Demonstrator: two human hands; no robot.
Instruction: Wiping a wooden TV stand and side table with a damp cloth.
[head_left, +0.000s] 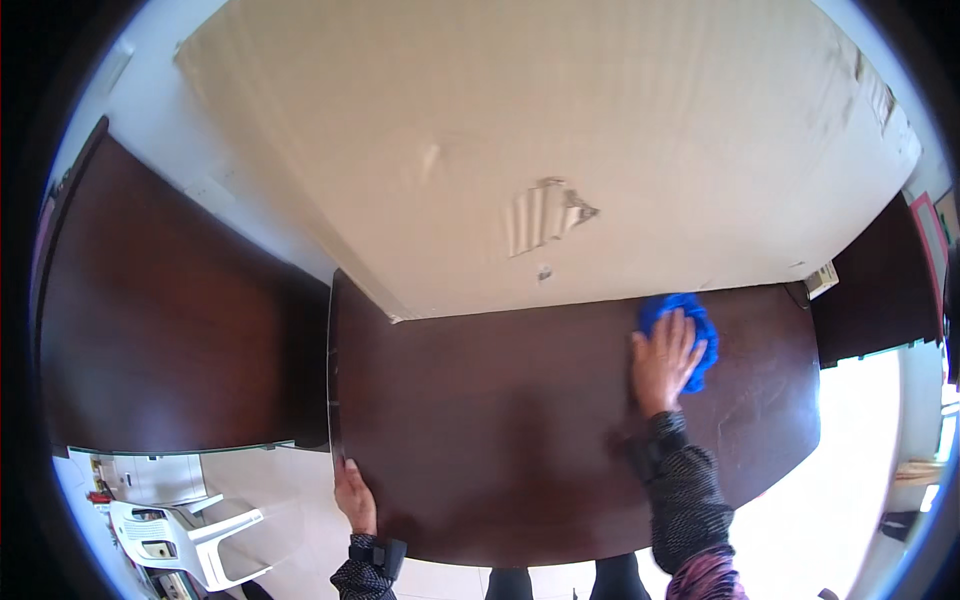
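Note:
A blue cloth (703, 337) lies bunched on the dark brown wooden tabletop (480, 420), close to the lower edge of a large cardboard box (450, 135). My right hand (666, 360) presses flat on the cloth, fingers slightly spread and pointing towards the box. My left hand (355, 498) rests on the tabletop's left edge near the front corner, its thumb on top; some of its fingers are hidden. Nothing else shows in the left hand.
The torn-faced box stands on the table's far part. Dark wooden furniture (172, 300) adjoins at left, another dark surface (877, 285) at right. A small white box-shaped object (822, 280) with a cable is at the right. A white plastic chair (187, 540) stands lower left.

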